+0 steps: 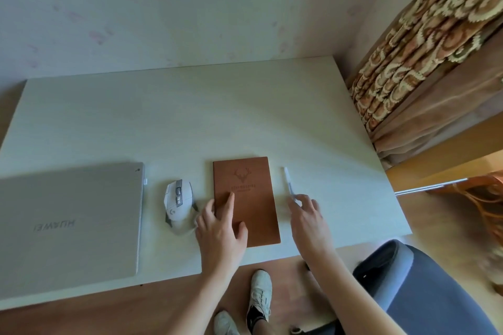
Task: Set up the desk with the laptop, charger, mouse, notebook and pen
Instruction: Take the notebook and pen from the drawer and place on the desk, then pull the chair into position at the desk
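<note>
Left hand (221, 228) lies flat and unclenched on the notebook (246, 200); right hand (307, 216) pinches the pen's (289, 183) near end. Best laid parallel, just beside the cover.

I see soft daylight, brighter right by the curtain (424, 43); faint shadows on the desk (190, 117). Overall slightly soft, fisheye bending at edges (bottom-right corner smeared).

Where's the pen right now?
In the head view the pen lies on the desk, right of the brown notebook, with the right hand's fingertips at its near end.
</note>
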